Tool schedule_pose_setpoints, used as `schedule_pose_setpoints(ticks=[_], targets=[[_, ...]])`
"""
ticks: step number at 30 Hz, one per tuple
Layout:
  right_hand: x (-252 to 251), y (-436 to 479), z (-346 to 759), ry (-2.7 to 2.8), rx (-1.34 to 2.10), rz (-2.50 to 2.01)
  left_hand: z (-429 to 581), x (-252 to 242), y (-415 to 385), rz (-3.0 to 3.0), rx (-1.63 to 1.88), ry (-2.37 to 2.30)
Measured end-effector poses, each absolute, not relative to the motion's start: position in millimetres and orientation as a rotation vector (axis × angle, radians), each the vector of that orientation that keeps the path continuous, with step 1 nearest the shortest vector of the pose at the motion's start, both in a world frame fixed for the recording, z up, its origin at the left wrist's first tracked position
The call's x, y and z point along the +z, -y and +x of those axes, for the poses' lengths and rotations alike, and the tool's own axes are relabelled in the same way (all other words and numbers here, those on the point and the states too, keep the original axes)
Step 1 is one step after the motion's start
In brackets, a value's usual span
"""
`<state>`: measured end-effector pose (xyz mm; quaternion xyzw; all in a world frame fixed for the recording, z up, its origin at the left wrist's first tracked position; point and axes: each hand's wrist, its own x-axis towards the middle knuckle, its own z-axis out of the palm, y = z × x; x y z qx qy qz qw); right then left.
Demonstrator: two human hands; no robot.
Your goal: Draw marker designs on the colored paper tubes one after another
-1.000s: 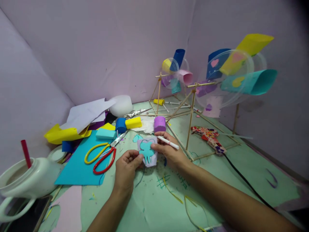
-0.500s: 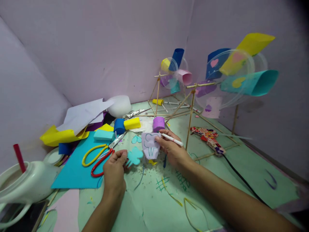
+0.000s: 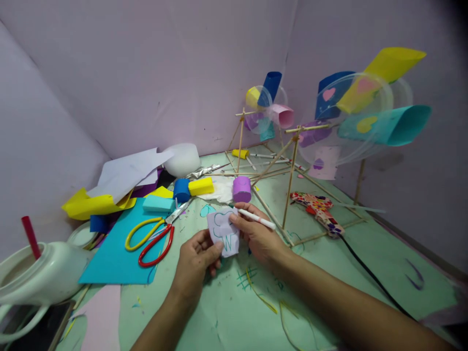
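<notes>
A small pale lilac piece of paper (image 3: 224, 229) with green line drawing hangs between my hands, just above the table. My left hand (image 3: 199, 258) pinches its lower left edge, thumb in front. With thumb and fingers, my right hand (image 3: 258, 231) holds the paper's upper right edge and also a white marker pen (image 3: 257, 219), which points left. The teal paper cutout is hidden; I cannot tell whether it lies behind the paper. To the left, scissors (image 3: 155, 242) with one yellow and one red handle rest on a blue sheet (image 3: 120, 248).
Two stick-framed pinwheels stand at the right, the nearer (image 3: 360, 117) and the farther (image 3: 259, 109). A patterned glue gun (image 3: 318, 209) with a black cord lies right. A purple paper roll (image 3: 242, 189) stands behind my hands. A white teapot (image 3: 54, 273) is at left.
My left hand has moved right and up to grip the lilac paper. The teal cutout it held is out of sight. The paper has shifted slightly left and down.
</notes>
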<state>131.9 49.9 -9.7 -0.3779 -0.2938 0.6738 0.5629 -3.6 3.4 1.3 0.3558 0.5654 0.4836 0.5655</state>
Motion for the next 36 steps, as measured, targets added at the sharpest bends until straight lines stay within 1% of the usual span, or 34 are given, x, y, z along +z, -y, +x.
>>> schedule_pose_setpoints(ticks=[3, 7, 13, 20, 27, 36], targets=[[-11.8, -45.8, 130.0, 0.721, 1.590, -0.888, -2.8, -2.7, -3.5, 0.867, 1.080, -1.309], [-8.5, -45.9, 133.7, 0.817, 1.571, -0.931, -4.5, -5.7, -5.5, 0.852, 1.133, -1.307], [14.3, -54.9, 152.7, 0.971, 1.122, -0.956, -1.4, -6.0, -5.3, 0.787, 1.165, -1.350], [16.3, -40.1, 147.0, 1.262, 1.089, -0.931, 6.2, -0.7, -1.3, 0.850, 1.136, -1.388], [15.1, -44.2, 155.9, 1.327, 0.770, -1.010, 6.2, -1.6, -1.3, 0.849, 1.107, -1.418], [-0.1, -48.7, 155.7, 1.550, 0.779, -1.081, 5.6, -2.4, -1.0, 0.837, 1.102, -1.406]])
